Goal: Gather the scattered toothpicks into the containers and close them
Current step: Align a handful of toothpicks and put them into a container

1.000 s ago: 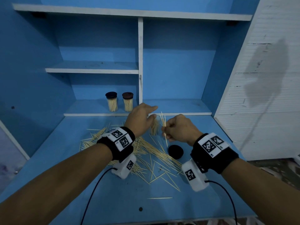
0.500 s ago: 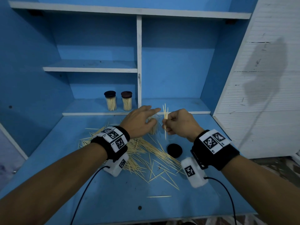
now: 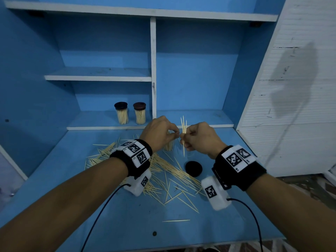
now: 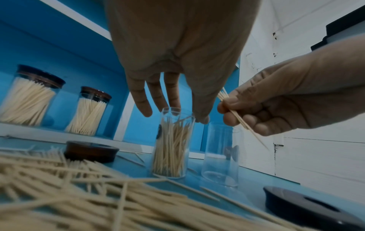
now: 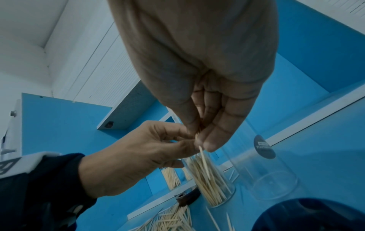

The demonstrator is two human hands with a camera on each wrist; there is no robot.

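Pinching a few toothpicks (image 3: 183,127) in my right hand (image 3: 199,138), left hand (image 3: 160,132) loosely curled and empty, I see two capped jars (image 3: 130,113) upper left, loose toothpicks (image 3: 163,171) mid-frame unfinished.

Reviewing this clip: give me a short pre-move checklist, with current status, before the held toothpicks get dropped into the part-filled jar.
1. Right hand pinches toothpick bundle firmly: ok.
2. Part-filled jar upright with mouth uncovered: ok.
3. Bundle directly above the jar mouth: not ok; it sits to one side, nearer the empty jar.
4. Left hand clear of the jar mouth: not ok; its fingertips hang at the rim.
5. Room left in the jar: ok.
6. Black lid within reach on the table: ok.
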